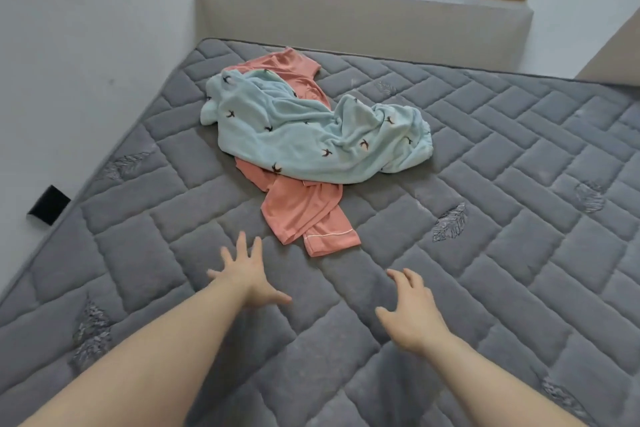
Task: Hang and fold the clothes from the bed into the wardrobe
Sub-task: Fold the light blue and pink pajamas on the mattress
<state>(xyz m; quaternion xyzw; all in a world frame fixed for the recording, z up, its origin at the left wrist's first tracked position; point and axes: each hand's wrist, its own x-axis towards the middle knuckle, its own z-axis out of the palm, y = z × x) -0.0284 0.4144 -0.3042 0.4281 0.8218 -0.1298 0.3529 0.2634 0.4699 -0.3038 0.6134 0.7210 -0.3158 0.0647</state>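
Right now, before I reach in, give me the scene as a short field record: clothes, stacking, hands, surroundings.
surface: grey quilted mattress
clothes: blue garment with a bird print; pink garment
stacking: blue lies crumpled on top of pink; pink shows at the far and near ends
left hand: fingers spread, holds nothing, just short of the pink hem
right hand: relaxed, holds nothing
beyond bed: grey ledge with clutter
wardrobe: not in view
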